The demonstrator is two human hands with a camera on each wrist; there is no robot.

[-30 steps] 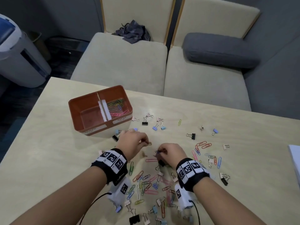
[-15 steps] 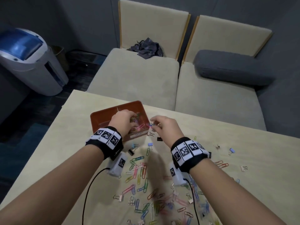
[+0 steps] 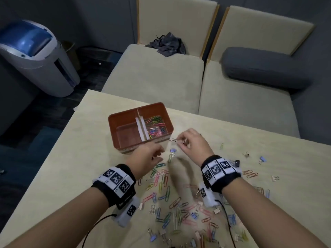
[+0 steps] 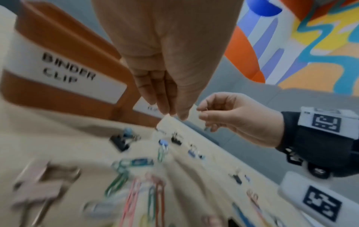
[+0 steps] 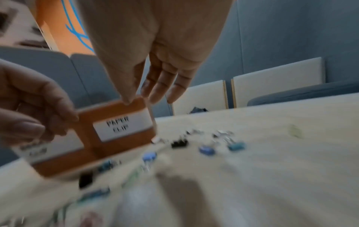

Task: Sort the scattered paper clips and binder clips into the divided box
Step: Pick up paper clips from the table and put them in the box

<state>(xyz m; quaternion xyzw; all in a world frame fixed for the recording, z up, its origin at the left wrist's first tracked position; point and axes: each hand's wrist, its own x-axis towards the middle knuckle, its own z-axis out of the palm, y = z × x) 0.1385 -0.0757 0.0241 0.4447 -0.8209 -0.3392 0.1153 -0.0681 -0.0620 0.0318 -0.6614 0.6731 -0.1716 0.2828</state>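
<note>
Two hands above a bench strewn with clips, just below an orange divided box.

In the head view the divided box (image 3: 123, 120) sits at centre frame on the bench (image 3: 268, 158); its right compartment holds coloured paper clips (image 3: 155, 125), while the left one, labelled BINDER CLIP in the left wrist view, looks bare. The right hand (image 3: 192, 144) hovers just right of the box's lower right corner, fingers curled and pinching a small wire piece (image 3: 174, 139); which kind of clip it is cannot be told. The left hand (image 3: 145, 159) hangs just below the box's near wall, fingers straight and together, holding nothing. Scattered clips (image 3: 166, 192), paper and binder kinds mixed, spread over the lower middle of the frame, beneath and between both wrists.
</note>
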